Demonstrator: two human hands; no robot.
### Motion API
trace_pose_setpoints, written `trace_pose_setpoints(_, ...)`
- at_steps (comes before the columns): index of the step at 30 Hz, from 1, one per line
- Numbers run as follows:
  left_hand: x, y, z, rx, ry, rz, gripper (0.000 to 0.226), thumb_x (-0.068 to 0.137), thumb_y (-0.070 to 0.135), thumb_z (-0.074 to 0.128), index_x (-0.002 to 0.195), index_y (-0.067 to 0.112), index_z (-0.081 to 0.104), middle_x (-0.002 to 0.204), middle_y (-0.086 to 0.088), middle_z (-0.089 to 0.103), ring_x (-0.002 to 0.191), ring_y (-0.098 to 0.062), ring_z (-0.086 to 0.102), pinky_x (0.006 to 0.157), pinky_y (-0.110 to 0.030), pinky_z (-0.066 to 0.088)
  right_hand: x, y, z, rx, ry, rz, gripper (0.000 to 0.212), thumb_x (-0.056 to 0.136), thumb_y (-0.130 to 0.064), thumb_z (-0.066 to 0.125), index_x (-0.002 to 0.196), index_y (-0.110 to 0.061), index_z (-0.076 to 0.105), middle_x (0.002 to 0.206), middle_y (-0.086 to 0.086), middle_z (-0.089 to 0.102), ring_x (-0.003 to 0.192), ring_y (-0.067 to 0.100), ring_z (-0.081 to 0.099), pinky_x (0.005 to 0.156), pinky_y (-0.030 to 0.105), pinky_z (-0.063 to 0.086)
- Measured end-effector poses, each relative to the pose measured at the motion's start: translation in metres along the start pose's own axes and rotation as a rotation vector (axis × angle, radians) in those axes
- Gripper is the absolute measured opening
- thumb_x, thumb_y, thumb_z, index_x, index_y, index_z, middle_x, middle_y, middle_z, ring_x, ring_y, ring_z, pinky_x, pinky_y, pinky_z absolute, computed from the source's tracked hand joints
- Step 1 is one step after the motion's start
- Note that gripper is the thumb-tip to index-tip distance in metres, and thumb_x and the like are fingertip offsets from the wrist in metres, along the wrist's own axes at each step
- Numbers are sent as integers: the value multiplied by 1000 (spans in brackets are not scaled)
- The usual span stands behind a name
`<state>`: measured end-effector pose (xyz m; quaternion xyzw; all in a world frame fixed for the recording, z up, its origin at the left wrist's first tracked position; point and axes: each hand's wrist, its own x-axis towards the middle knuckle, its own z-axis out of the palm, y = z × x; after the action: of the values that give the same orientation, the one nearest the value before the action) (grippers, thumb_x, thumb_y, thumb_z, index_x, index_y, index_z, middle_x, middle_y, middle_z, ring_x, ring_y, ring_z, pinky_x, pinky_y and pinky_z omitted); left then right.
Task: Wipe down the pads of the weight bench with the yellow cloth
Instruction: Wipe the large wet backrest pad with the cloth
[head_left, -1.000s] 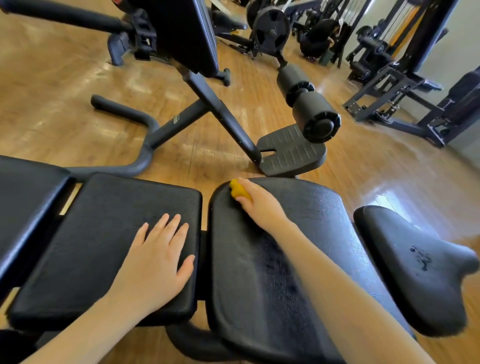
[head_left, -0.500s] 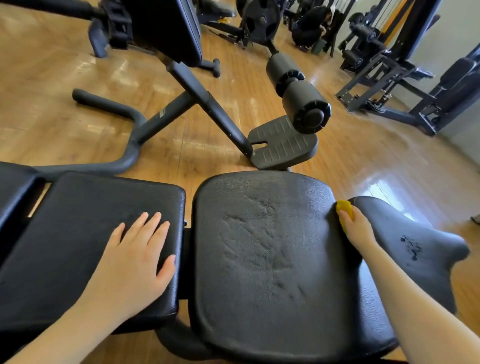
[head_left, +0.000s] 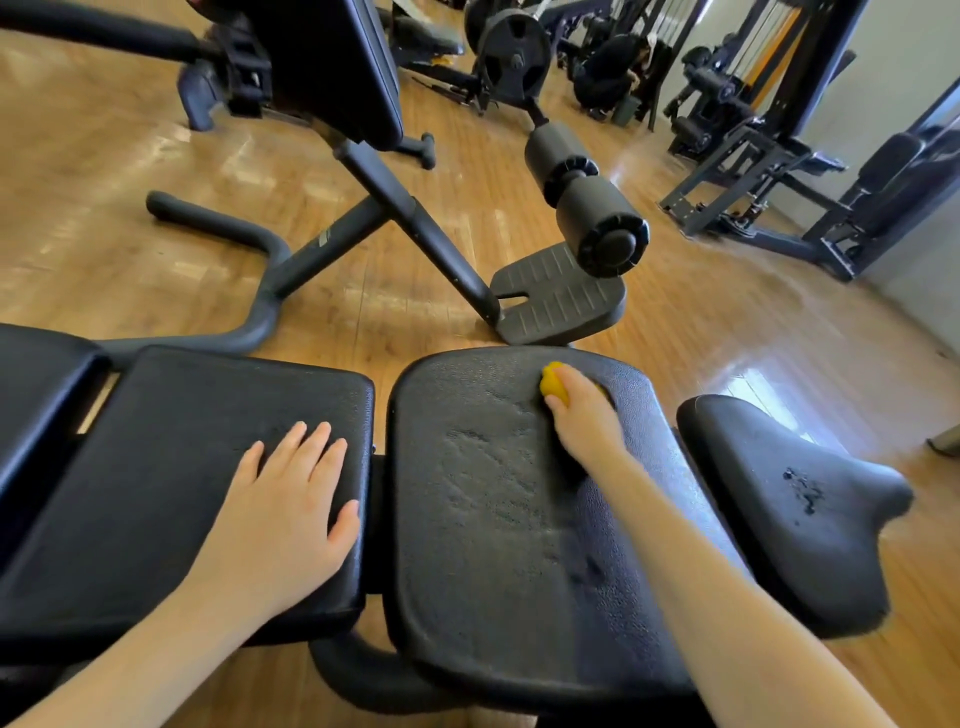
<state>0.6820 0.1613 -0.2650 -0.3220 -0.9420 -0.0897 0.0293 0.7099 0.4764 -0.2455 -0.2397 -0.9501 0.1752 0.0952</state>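
Note:
The weight bench lies across the foreground with black pads side by side. My right hand (head_left: 584, 415) presses a bunched yellow cloth (head_left: 553, 387) onto the far part of the middle pad (head_left: 493, 519), its fingers curled over the cloth so only a small yellow bit shows. My left hand (head_left: 283, 512) rests flat with straight fingers on the neighbouring pad (head_left: 156, 467) to the left. A narrower, curved pad (head_left: 795, 509) with a scuffed spot sits at the right end. Another pad (head_left: 36, 384) shows at the far left edge.
Beyond the bench stands a back-extension machine with a black frame (head_left: 405, 218), foam rollers (head_left: 597, 218) and a ribbed foot plate (head_left: 558, 296) on the wooden floor (head_left: 130, 145). More black gym machines (head_left: 779, 156) line the far right wall.
My right hand slid the cloth from the pad's far left corner to its right edge, then back up to its far middle. My left hand stayed flat on its pad.

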Motion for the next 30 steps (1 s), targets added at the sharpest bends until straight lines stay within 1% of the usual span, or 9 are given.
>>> trace_pose_setpoints(5, 0, -1, -1, 1, 1, -7, 62, 76, 42, 33, 110, 1, 64, 117, -16, 63, 111, -33, 58, 85, -53, 47, -9, -85, 38, -22, -98, -160, 50, 94, -18, 46, 142, -10, 31, 150, 6, 30, 140, 21, 23, 114, 30, 17)
trace_pose_setpoints(9, -3, -3, -4, 5, -6, 3, 61, 75, 43, 34, 109, 3, 65, 116, -15, 64, 110, -32, 59, 84, -52, 48, -30, -106, 47, -10, -178, -263, 49, 95, -18, 45, 142, -13, 30, 151, 4, 29, 141, 19, 21, 114, 30, 15)
trace_pose_setpoints(11, -2, -4, -6, 4, -6, 12, 56, 77, 41, 43, 110, 3, 65, 117, -15, 63, 111, -32, 59, 85, -52, 48, -47, -112, 45, -3, -219, -338, 49, 95, -17, 45, 141, -15, 31, 151, 2, 29, 141, 17, 21, 114, 27, 13)
trace_pose_setpoints(14, -3, -3, -5, -46, 1, 5, 55, 78, 35, 63, 123, 4, 56, 130, -15, 54, 124, -32, 47, 96, -53, 39, -75, -114, 45, -16, -231, -451, 46, 94, -15, 47, 139, -14, 37, 148, 2, 34, 139, 16, 24, 113, 25, 14)
trace_pose_setpoints(16, -3, -1, -7, -72, -3, 6, 60, 85, 37, 55, 135, 7, 43, 144, -12, 39, 136, -28, 31, 107, -49, 26, -82, -111, 44, -3, -239, -487, 45, 93, -14, 48, 137, -15, 41, 146, 2, 38, 138, 16, 27, 113, 26, 16)
trace_pose_setpoints(20, -5, -1, -7, -113, -5, 20, 60, 92, 41, 38, 144, 13, 25, 153, -5, 20, 143, -21, 11, 114, -40, 11, -74, -90, 28, 54, -253, -373, 45, 93, -19, 49, 138, -17, 39, 145, 0, 40, 136, 15, 32, 110, 22, 20)
trace_pose_setpoints(23, -7, -2, -7, -137, -3, 18, 58, 91, 41, 36, 142, 11, 31, 151, -6, 26, 141, -22, 17, 113, -43, 15, -67, -50, 7, 69, -159, -271, 41, 91, -14, 53, 132, -11, 47, 140, 5, 46, 131, 20, 40, 103, 12, 19)
trace_pose_setpoints(25, -7, -3, -8, -122, -4, 21, 57, 91, 39, 38, 141, 11, 33, 151, -6, 27, 141, -22, 18, 113, -43, 16, -64, -25, -6, 67, -115, -170, 43, 90, -13, 54, 132, -9, 46, 139, 7, 47, 130, 22, 42, 102, 14, 22)
trace_pose_setpoints(30, -5, -5, -8, -67, 11, 17, 59, 81, 39, 42, 127, 5, 53, 135, -13, 50, 128, -30, 43, 101, -51, 35, -57, 29, -27, 133, -57, 35, 42, 91, -16, 53, 133, -16, 46, 133, 0, 53, 125, 19, 48, 108, 26, 30)
